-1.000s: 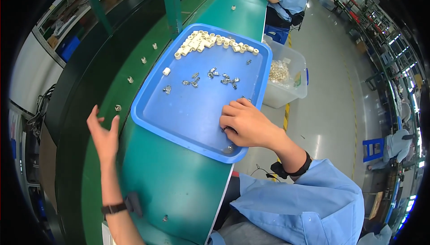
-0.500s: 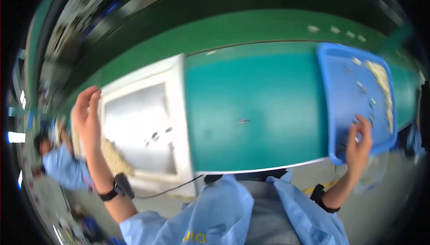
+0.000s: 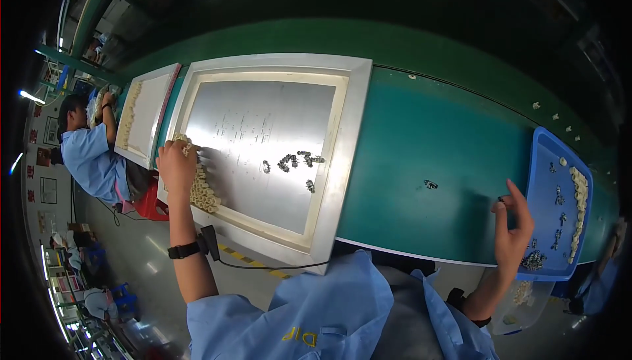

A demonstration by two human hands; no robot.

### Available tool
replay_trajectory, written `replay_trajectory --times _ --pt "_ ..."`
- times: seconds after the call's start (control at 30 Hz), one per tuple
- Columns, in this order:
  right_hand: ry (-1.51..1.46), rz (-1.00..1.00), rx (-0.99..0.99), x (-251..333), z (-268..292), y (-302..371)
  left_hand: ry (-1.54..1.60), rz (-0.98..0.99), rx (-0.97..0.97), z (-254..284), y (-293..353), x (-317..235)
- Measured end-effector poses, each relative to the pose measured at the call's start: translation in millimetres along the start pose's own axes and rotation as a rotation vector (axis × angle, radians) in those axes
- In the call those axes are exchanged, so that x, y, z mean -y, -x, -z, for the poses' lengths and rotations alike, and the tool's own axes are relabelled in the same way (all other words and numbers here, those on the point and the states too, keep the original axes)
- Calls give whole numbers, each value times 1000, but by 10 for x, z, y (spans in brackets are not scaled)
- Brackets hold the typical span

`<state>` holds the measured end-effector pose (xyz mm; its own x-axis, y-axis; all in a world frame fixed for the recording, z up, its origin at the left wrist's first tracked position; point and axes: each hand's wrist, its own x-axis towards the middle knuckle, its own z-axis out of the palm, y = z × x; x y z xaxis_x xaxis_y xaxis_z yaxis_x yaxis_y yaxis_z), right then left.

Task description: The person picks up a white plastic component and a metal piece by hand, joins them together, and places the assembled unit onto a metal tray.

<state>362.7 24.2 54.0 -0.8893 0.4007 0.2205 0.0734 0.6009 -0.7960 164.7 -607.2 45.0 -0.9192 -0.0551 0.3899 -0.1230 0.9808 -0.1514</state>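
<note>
My left hand point(image 3: 176, 168) is at the left inner edge of a framed metal sheet point(image 3: 263, 103). Its bent fingers reach into a pile of small cream cylindrical parts point(image 3: 204, 197); whatever lies between the fingertips is hidden. Over the green tabletop, just left of the blue tray point(image 3: 538, 162), my right hand point(image 3: 515, 231) is raised. Thumb and forefinger pinch a small dark metal part point(image 3: 501, 199). Several similar metal clips point(image 3: 288, 162) lie loose on the sheet's right half. A single metal clip point(image 3: 430, 184) rests on the green tabletop point(image 3: 415, 129).
Inside the blue tray are cream parts point(image 3: 579, 195) along its right side and a heap of metal clips point(image 3: 533, 260). Beyond the sheet's left side stands another framed board point(image 3: 146, 113), with a co-worker point(image 3: 89, 153) beside it. A black cable point(image 3: 263, 267) runs from near my left wrist.
The view has swung left. My left hand has come down from the air onto the cream parts. My right hand has left the blue tray, lifting a small metal part.
</note>
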Motion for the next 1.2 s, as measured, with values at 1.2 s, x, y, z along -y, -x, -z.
replay_trajectory --times 1.2 --pt "-538 -38 157 -95 -486 -180 12 -50 168 -49 5 -138"
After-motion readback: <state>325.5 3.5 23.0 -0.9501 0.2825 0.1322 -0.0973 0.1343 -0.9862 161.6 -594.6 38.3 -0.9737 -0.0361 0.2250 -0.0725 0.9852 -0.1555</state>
